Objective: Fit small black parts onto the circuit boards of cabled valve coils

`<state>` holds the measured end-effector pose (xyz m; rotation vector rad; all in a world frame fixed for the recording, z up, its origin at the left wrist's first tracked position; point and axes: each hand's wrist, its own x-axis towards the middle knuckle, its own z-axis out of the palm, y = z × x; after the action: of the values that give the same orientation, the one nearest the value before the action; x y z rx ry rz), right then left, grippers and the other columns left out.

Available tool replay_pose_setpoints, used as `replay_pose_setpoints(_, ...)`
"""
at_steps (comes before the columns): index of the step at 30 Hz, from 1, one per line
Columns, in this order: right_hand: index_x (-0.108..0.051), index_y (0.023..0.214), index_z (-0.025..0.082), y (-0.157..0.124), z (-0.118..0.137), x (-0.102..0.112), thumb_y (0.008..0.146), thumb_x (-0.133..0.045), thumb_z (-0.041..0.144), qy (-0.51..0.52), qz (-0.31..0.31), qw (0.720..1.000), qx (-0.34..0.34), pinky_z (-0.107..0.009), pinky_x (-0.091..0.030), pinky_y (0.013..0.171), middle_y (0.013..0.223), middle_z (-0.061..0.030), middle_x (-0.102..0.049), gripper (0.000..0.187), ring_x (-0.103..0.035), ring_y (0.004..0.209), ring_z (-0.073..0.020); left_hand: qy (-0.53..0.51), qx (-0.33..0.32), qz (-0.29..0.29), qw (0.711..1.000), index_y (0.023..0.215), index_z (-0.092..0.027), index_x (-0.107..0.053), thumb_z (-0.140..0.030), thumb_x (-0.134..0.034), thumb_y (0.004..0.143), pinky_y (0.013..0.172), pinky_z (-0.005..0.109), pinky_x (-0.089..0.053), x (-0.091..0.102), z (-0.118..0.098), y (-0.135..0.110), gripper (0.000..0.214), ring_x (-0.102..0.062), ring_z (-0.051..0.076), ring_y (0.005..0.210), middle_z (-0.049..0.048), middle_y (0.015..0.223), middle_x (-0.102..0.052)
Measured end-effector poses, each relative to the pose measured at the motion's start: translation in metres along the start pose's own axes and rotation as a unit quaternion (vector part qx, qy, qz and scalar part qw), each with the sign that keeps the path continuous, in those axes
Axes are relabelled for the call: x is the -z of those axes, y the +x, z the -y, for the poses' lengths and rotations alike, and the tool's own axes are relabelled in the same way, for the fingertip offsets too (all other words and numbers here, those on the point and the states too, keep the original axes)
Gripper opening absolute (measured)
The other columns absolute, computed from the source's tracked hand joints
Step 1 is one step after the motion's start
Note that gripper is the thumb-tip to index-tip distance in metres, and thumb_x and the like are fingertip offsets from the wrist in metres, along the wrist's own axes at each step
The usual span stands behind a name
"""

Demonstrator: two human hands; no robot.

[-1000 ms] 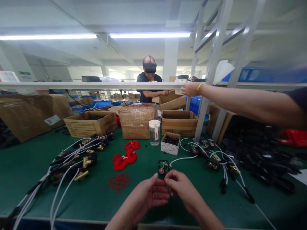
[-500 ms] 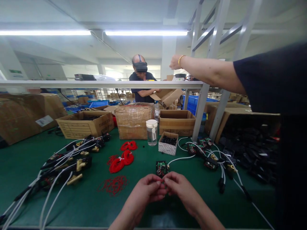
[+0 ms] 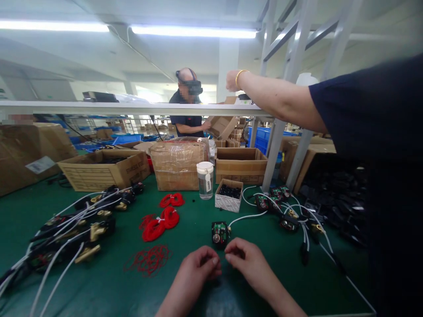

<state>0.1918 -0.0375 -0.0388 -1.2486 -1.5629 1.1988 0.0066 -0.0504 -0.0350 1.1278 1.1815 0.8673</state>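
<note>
My left hand (image 3: 202, 269) is closed, thumb against curled fingers, just above the green table. Facing it across a narrow gap, my right hand (image 3: 247, 263) is also closed in a pinch. Whatever the fingertips hold, if anything, is too small to make out. Just beyond them lies a small black housing with a green circuit board (image 3: 220, 234), and a white cable (image 3: 247, 216) runs from it to the right. Thin loose red wires (image 3: 152, 260) lie in a tangle to the left, with tied red wire bundles (image 3: 161, 224) behind them.
Cabled units with brass fittings (image 3: 97, 231) crowd the left; similar boards (image 3: 276, 202) lie right. A small box of black parts (image 3: 229, 197), a lidded bottle (image 3: 205, 181) and cartons (image 3: 178, 167) stand behind. Another person's arm (image 3: 277, 94) reaches in from the right; a co-worker (image 3: 188, 105) stands beyond the shelf.
My hands, whose fingertips met before, are now slightly apart. The view has tilted down and turned a little right. The co-worker's carton is held differently.
</note>
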Motion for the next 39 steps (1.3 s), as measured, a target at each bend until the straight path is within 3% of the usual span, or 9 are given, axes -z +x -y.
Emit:
replay_pose_setpoints(5,-0.068,0.083,0.019,0.017,0.01,0.003,0.076,-0.063,0.022,-0.026,-0.03,0.998,0.041,-0.026,-0.044,0.068,0.078,0.0,-0.065,0.009,-0.059,0.072,-0.016,0.056,-0.045,0.008,0.997,0.094,-0.017,-0.068,-0.04,-0.065,0.071,0.076,0.033,-0.052,0.007,-0.012,0.013,0.032,-0.068,0.021,0.078,0.0021,0.078,-0.071)
replay_pose_setpoints(11,-0.068,0.083,0.019,0.036,0.014,-0.001,0.077,-0.063,0.021,-0.032,-0.034,0.998,0.036,-0.026,-0.046,0.067,0.077,-0.0003,-0.067,0.008,-0.061,0.071,-0.0162,0.195,-0.107,-0.02,0.975,0.083,-0.019,-0.071,-0.031,-0.056,0.076,0.074,0.029,-0.047,0.017,-0.025,0.026,0.02,-0.065,0.02,0.077,0.0015,0.075,-0.071)
replay_pose_setpoints(17,-0.068,0.082,0.019,0.048,0.018,-0.004,0.08,-0.062,0.021,-0.067,-0.046,0.995,0.058,-0.025,-0.047,0.066,0.077,0.0003,-0.065,0.006,-0.062,0.071,-0.0154,0.255,-0.185,-0.071,0.947,0.085,-0.023,-0.07,-0.028,-0.052,0.084,0.079,0.028,-0.047,0.024,-0.027,0.041,0.019,-0.067,0.019,0.085,0.0013,0.086,-0.073)
replay_pose_setpoints(21,-0.067,0.082,0.02,0.055,0.014,-0.006,0.081,-0.061,0.021,-0.097,-0.057,0.991,0.067,-0.025,-0.046,0.066,0.079,0.0002,-0.064,0.006,-0.061,0.072,-0.0154,0.269,-0.217,-0.103,0.933,0.089,-0.023,-0.069,-0.028,-0.052,0.087,0.082,0.028,-0.047,0.029,-0.022,0.05,0.018,-0.067,0.019,0.089,0.0022,0.091,-0.073)
replay_pose_setpoints(29,-0.065,0.083,0.02,0.06,0.018,-0.005,0.086,-0.058,0.019,-0.179,-0.069,0.977,0.089,-0.027,-0.045,0.071,0.083,-0.0006,-0.063,0.008,-0.061,0.076,-0.0163,0.308,-0.239,-0.108,0.915,0.087,-0.023,-0.069,-0.023,-0.051,0.087,0.082,0.03,-0.048,0.029,-0.017,0.064,0.017,-0.066,0.02,0.089,0.0034,0.09,-0.071)
replay_pose_setpoints(39,-0.064,0.083,0.023,0.056,0.026,-0.006,0.09,-0.054,0.019,-0.226,-0.046,0.966,0.116,-0.028,-0.045,0.071,0.084,-0.0012,-0.061,0.013,-0.06,0.078,-0.017,0.292,-0.275,-0.127,0.907,0.093,-0.024,-0.069,-0.026,-0.051,0.091,0.084,0.03,-0.05,0.029,-0.016,0.051,0.018,-0.066,0.02,0.091,0.0029,0.093,-0.071)
